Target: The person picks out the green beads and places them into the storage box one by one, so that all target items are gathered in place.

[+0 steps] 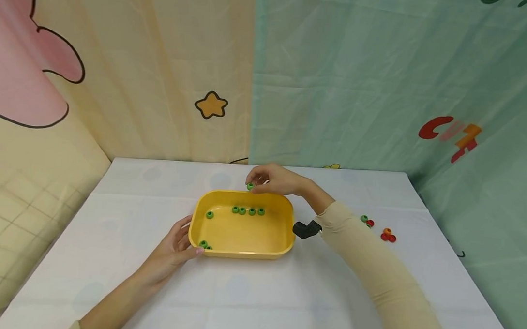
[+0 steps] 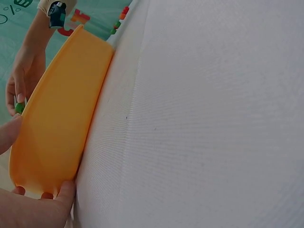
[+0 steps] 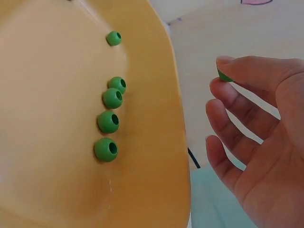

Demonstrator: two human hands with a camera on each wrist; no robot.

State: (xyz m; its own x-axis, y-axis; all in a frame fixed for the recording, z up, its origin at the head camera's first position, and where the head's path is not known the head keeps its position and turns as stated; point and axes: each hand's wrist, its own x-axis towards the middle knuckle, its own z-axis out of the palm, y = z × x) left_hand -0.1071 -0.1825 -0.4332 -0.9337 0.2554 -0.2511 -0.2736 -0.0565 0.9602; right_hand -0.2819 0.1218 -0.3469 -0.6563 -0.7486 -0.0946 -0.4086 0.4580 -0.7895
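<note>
A yellow tray [image 1: 243, 235] sits on the white-covered table. My left hand [image 1: 173, 248] grips its near left corner, the thumb over the rim and the other fingers along the outer side. Above the far rim, my right hand [image 1: 275, 179] pinches a green bead [image 3: 225, 77] between thumb and index finger, its other fingers loosely bent. Inside the tray, several green beads [image 3: 109, 122] form a row along the far side, with one green bead [image 1: 210, 214] farther left. Two more green beads [image 1: 203, 243] lie in the near left corner, partly behind the rim.
To the right of the tray, past the right forearm, lie loose red beads [image 1: 392, 238], an orange bead [image 1: 387, 231] and a green bead [image 1: 364, 218]. A black wrist device [image 1: 306, 229] hangs by the tray's right end. Printed curtains [image 1: 327, 89] stand behind the table.
</note>
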